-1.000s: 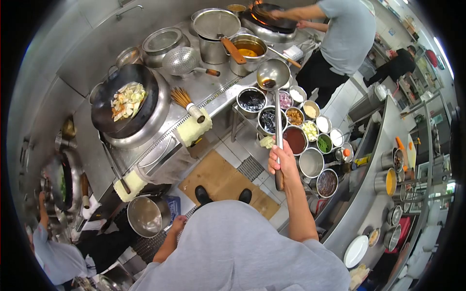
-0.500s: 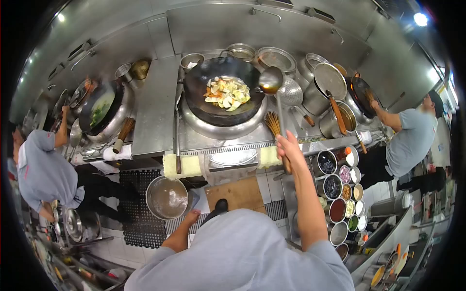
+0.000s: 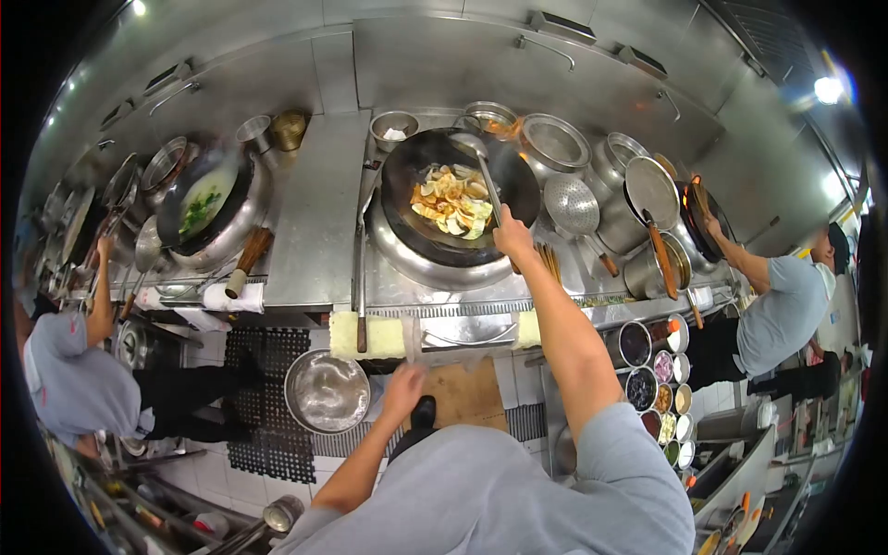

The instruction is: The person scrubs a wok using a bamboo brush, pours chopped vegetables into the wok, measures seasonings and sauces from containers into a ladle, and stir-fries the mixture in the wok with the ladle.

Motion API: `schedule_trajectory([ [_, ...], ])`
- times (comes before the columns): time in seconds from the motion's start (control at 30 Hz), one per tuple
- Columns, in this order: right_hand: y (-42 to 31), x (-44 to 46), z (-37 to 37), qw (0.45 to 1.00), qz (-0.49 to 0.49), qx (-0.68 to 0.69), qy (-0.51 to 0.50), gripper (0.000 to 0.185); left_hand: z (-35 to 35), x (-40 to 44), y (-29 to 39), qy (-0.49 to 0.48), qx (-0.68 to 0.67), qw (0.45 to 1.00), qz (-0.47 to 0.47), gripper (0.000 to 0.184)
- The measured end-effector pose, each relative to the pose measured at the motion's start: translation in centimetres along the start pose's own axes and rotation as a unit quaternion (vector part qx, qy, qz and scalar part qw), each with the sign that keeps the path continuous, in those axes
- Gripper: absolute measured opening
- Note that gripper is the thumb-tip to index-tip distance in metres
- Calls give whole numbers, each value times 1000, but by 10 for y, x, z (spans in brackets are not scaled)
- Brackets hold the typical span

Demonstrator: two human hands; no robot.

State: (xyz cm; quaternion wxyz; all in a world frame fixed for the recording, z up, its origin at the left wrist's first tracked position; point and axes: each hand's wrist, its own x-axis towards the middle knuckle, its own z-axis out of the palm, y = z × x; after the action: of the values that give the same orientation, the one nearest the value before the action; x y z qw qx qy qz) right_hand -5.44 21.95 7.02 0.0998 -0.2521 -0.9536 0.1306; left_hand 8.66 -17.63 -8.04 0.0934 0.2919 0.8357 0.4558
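Observation:
My right hand (image 3: 514, 233) is closed round the handle of a long metal ladle (image 3: 489, 180). The ladle's bowl is over the far inner wall of a black wok (image 3: 396, 199), which sits on a round steel burner ring. In the wok lies a heap of sliced vegetables (image 3: 453, 199), pale and yellow-green with browned parts. My left hand (image 3: 404, 388) is low, just under a beige cloth (image 3: 413, 339) that hangs from the counter's front edge. Its fingers are partly hidden, so I cannot tell whether they grip the cloth.
A folded yellow towel (image 3: 367, 335) lies on the counter edge. Right of the wok are a skimmer (image 3: 572, 205), a bamboo brush (image 3: 549, 263) and steel pots. Several seasoning containers (image 3: 640, 387) stand at right. A steel basin (image 3: 326, 392) is low left. Co-workers stand on both sides.
My right hand has moved forward and left, bringing the ladle from the wok's right side into it. My left hand has risen toward the hanging cloth. The vegetables now look browner.

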Motion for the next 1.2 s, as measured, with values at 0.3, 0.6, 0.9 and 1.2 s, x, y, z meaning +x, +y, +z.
schedule_trajectory([
  [0.3,5,-65,-40,994,-30,-78,-68,62,-9,261,88,104,105,964,219,29],
  [0.6,30,-98,-58,996,68,43,-45,67,10,261,87,112,94,956,253,23],
  [0.9,49,-216,-88,816,207,539,15,40,-1,247,115,113,149,945,268,36],
  [1.2,118,-455,-157,599,224,759,124,39,8,241,125,50,189,925,326,43],
])
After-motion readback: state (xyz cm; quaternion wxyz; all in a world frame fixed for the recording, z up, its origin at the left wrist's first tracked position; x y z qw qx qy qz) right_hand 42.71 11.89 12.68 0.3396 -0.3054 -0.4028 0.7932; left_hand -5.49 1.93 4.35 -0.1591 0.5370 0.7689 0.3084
